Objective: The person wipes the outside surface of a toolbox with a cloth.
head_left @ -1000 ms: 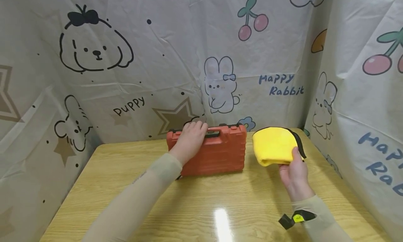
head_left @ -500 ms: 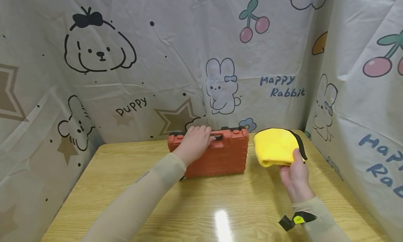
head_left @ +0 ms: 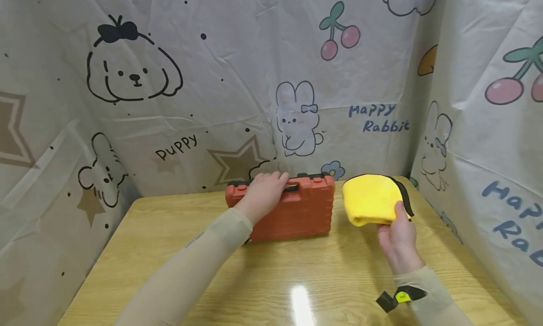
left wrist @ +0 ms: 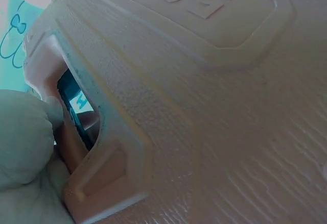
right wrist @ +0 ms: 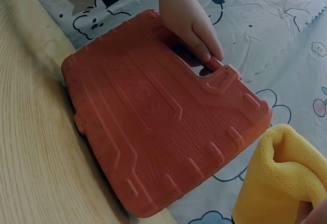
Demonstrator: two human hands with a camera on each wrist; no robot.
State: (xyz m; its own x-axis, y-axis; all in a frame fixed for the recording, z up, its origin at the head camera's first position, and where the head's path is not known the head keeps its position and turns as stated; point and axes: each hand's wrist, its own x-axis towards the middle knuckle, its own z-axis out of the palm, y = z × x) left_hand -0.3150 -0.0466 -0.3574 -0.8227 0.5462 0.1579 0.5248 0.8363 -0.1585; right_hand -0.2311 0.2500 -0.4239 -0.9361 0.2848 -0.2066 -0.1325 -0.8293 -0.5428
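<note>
A red plastic carrying case stands upright on the table, its handle along the top. The left hand grips that handle from above; in the left wrist view, the fingers wrap the bar beside the handle opening. Raised letters or digits mark the case's broad side in the right wrist view. To the right of the case, the right hand holds a folded yellow cloth with a black edge, thumb on top and other fingers beneath. The cloth is fluffy in the right wrist view.
The wood-grain table reaches back to a white printed curtain close behind the case. Another curtain side hangs along the right edge. A black strap with a small device sits on the right wrist.
The left hand has shifted a little to the right along the case's handle and closed round it. The right hand and the yellow cloth have stayed nearly still.
</note>
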